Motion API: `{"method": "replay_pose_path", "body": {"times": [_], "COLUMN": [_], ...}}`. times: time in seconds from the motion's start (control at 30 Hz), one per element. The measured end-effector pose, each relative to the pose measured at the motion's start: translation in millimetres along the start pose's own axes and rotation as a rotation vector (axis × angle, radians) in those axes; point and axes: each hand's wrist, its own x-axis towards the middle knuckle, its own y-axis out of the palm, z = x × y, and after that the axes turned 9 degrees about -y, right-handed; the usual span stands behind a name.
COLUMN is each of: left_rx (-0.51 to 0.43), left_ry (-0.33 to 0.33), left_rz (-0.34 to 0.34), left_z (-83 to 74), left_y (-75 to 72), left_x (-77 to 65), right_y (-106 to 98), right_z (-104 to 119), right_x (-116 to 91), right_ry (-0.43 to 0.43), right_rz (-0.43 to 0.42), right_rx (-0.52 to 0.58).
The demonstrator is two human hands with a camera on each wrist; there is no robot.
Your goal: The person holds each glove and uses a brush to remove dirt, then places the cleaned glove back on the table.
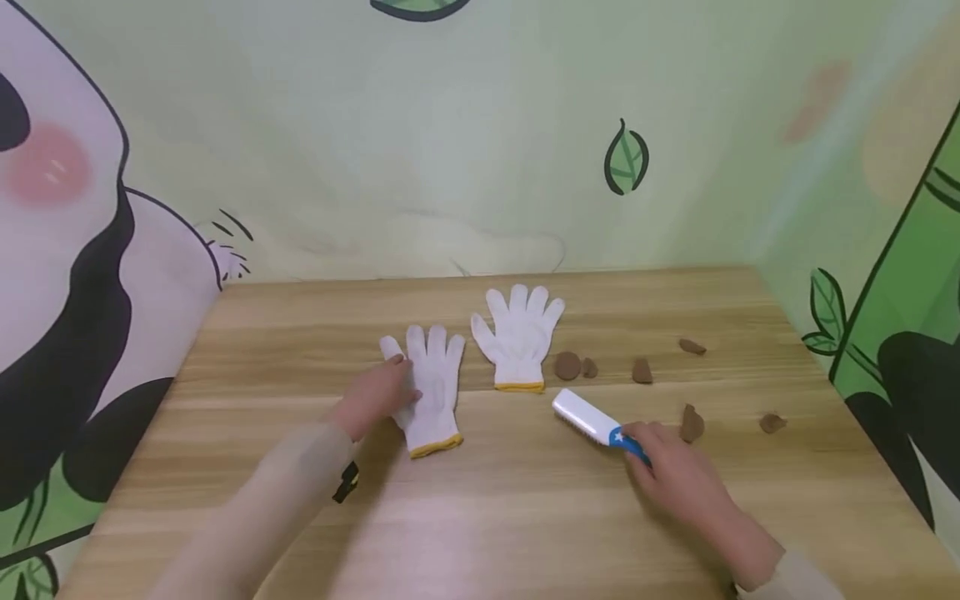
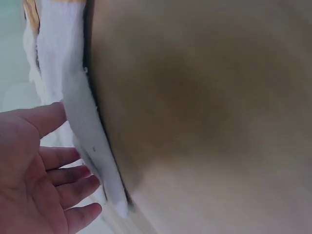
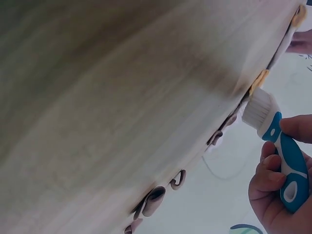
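Two white knit gloves with yellow cuff edges lie palm-flat on the wooden table, fingers toward the wall. My left hand (image 1: 377,397) rests on the thumb side of the nearer glove (image 1: 437,404); in the left wrist view its thumb and fingers (image 2: 82,218) extend along the glove's edge. The other glove (image 1: 522,342) lies a little farther back, to the right. With my right hand (image 1: 678,471) I grip the blue handle of a white-headed brush (image 1: 588,417). Its bristles (image 3: 258,111) face the tabletop, and its head points toward the gloves.
Several small brown curled pieces, like bark or dry leaf, are scattered right of the gloves, among them a round one (image 1: 567,366) and one by my right hand (image 1: 692,423). A painted wall (image 1: 450,167) borders the wooden table (image 1: 510,517) at the back.
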Motion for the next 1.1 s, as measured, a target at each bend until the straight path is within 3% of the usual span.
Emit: {"method": "replay_pose_path", "body": {"times": [0.13,0.27,0.43,0.6,0.8,0.97,1.1], "left_rx": [-0.018,-0.052,-0.01,0.029,0.03,0.007,-0.006], "left_ry": [0.009,-0.009,-0.036,-0.032,0.014,0.045,0.041], "left_rz": [0.04,0.05,0.078,0.058,0.022,0.005,-0.02], "left_z": [-6.0,-10.7,-13.5,-12.5,-6.4,4.9,13.8], "left_y": [0.9,-5.5,-13.6,-15.5,-5.9,-4.4,-14.5], "left_x": [21.2,37.4,45.3,46.1,44.2,29.3,8.9], "right_y": [-0.5,3.0,3.9,2.7,8.0,7.6,-3.7], "right_z": [2.5,6.2,12.3,14.3,16.1,20.0,22.3], "right_x": [-11.6,-16.1,-20.0,-21.5,-24.0,-26.0,-17.8], "right_ry": [0.036,0.019,0.024,0.034,0.03,0.051,0.053], "right_rz": [0.017,0.001,0.013,0.071,0.141,0.174,0.184], "right_rx": [0.021,0.031,0.07,0.079,0.073,0.079,0.07]}}
